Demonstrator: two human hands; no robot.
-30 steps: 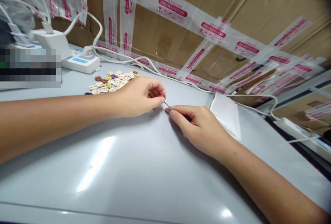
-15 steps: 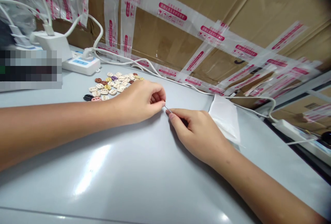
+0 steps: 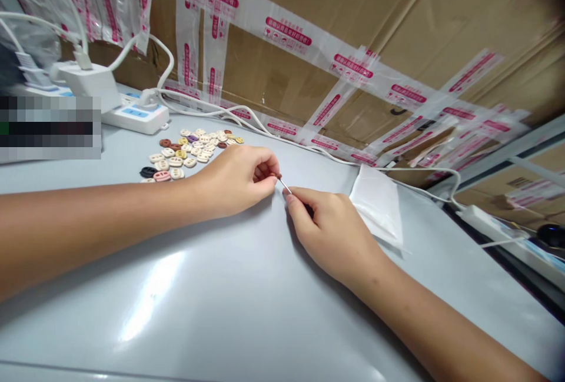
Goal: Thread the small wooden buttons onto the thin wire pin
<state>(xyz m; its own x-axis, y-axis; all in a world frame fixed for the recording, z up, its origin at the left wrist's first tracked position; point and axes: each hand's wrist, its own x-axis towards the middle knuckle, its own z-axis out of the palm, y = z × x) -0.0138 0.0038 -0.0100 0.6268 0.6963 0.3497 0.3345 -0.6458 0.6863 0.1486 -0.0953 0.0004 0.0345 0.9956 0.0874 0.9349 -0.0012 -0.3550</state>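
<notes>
Between the thumb and fingertips of my left hand (image 3: 241,179) is a small brown button (image 3: 278,176), mostly hidden by the fingers. My right hand (image 3: 329,223) pinches a thin metal needle (image 3: 286,186), whose far end meets the brown button at the left fingertips. Whether it passes through a hole there is too small to tell. Just beyond my left wrist lies a loose spread of oval buttons (image 3: 175,162) with holes, mostly cream, some brown, yellow, pink, purple and black. Both hands are held close together over the grey table (image 3: 229,299).
A white plastic packet (image 3: 378,205) lies beyond my right hand. White power strips (image 3: 136,116) with plugs and cables stand at the back left, another power strip (image 3: 489,223) at the right. A taped cardboard box (image 3: 273,70) closes off the back, with a white cable along its foot.
A bit of brown now shows at my left fingertips, and slightly more of the needle is visible between the hands. The camera view has shifted a little; both hands stay nearly in place.
</notes>
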